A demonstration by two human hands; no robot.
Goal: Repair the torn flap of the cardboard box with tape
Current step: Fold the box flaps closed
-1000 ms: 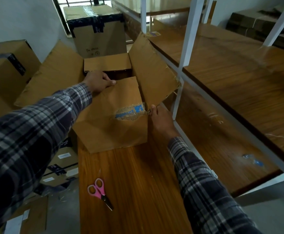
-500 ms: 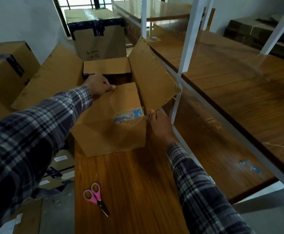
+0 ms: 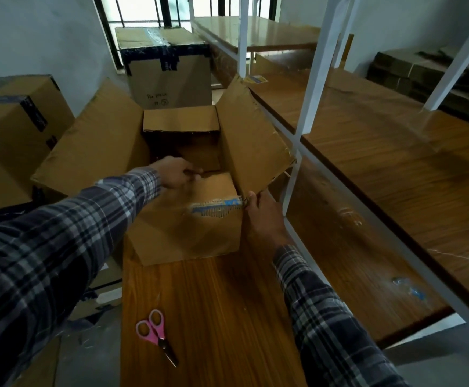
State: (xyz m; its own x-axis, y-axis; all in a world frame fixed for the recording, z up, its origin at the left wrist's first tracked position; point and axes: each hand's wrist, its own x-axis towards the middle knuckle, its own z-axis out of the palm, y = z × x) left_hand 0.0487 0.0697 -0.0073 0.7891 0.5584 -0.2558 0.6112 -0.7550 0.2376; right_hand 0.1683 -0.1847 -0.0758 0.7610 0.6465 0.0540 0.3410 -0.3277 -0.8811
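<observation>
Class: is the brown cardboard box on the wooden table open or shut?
Open. The brown cardboard box has its side flaps spread outward, and its dark inside shows beyond the left hand.

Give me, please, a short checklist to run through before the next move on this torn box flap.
1. Left hand holds the top edge of the near flap: ok.
2. Right hand steadies the box corner by the tear: ok.
3. Torn edges lined up: cannot tell.
4. Tape roll within reach: not ok, none in view.
5. Scissors handy on the table: ok.
6. Both hands free to apply tape: not ok.
</observation>
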